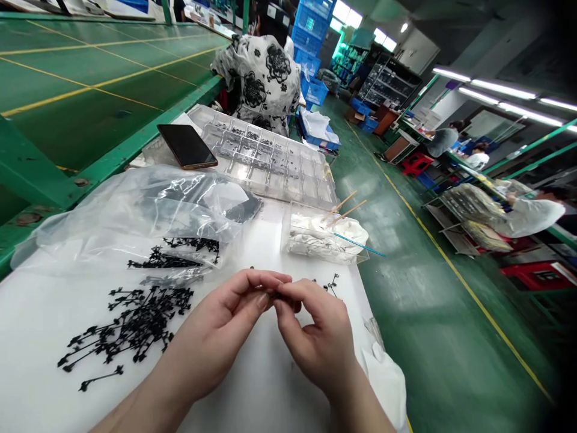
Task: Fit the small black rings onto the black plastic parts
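Bit of a busy factory shot here: a white sheet is spread over the bench, and a green-painted floor marked by a yellow line is seen running off to the right of the fingers, with fluorescent tube lights overhead and blue plastic crates stacked far ahead; a green worktable is seen beyond the fingers to the left, and a co-worker in a black-and-white floral top is seen past the far end of the bench; the left hand and right hand are brought together, their fingertips pressed into a tight pinch, and a small black plastic piece is held between them, though it's mostly hidden and its exact shape can't be made out; a heap of black branching sprues is left to the left of the fingers, matte and spiky, with more lying against a crinkly clear plastic bag further up; a few tiny black bits are scattered just past the right hand; ahead of the fingers, a clear compartment tray holding small dark parts is placed beside a black smartphone, and a clear box stuffed with white cloth is set nearer, with wooden sticks and a thin blue stick poking out.
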Tool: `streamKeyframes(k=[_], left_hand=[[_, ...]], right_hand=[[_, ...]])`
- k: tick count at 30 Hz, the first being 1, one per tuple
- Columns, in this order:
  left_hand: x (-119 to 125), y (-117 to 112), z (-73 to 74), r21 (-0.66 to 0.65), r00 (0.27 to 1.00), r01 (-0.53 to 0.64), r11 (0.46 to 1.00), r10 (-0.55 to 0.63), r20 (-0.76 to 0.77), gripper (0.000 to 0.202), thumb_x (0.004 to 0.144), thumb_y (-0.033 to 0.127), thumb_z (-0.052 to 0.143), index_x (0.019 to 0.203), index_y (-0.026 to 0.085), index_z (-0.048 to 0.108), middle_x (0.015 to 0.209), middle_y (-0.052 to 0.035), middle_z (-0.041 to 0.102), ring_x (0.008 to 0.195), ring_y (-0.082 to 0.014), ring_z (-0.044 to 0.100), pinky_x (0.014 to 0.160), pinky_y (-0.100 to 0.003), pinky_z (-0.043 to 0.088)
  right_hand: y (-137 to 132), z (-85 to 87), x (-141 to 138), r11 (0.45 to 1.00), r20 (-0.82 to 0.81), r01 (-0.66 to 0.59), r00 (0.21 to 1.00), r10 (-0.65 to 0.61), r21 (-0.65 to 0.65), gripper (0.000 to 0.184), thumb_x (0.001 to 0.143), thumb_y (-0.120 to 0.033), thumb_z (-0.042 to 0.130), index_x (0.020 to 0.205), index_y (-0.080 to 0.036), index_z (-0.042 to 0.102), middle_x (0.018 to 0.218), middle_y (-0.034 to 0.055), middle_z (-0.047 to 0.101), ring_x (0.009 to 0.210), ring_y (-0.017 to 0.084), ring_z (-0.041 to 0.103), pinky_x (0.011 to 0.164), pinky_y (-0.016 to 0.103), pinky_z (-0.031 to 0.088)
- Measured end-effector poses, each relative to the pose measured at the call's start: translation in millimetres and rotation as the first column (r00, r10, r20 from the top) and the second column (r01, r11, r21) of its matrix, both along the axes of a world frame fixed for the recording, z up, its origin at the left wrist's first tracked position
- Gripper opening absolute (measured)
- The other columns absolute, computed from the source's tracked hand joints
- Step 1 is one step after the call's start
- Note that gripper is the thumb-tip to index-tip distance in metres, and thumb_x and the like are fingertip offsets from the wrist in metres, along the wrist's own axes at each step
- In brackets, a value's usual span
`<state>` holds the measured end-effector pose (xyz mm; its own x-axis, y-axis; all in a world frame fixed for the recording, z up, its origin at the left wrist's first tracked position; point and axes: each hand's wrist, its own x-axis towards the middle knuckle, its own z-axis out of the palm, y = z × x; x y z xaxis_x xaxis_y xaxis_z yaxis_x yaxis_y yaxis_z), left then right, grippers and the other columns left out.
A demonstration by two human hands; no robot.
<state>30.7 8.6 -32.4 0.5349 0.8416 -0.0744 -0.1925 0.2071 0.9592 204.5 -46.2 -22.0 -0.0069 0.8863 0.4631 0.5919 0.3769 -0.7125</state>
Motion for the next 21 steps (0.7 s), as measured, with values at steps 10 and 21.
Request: streamKeyframes(k=[10,21], left_hand=[[-3,-6,-5.7,0.120,0.977,0.027,0.992,0.000,-0.215,0.020,0.110,0.045,0.061,0.123,0.032,0.067,0.098,-0.0011,0.079,0.095,-0.0206,0.078,0.087,-0.027,0.063],[-4,-3,-1.8,0.175,0.952,0.078,0.981,-0.021,-0.306,0.022,0.105,0.048,0.068,0.101,0.029,0.077,0.089,0.0000,0.084,0.086,-0.0214,0.080,0.078,-0.026,0.058]], right_hand=[[-2,3.1,8,0.999,-0.093,-0.041,0.995,0.041,0.005,0.027,0.102,-0.010,0.061,0.119,-0.024,0.077,0.094,0.0043,0.069,0.085,0.016,0.068,0.074,0.028,0.059],[-2,-0.7,4,0.998,-0.186,-0.064,0.981,0.060,-0.013,0.030,0.102,-0.015,0.067,0.125,-0.029,0.080,0.092,0.0035,0.065,0.084,0.015,0.067,0.071,0.027,0.059]])
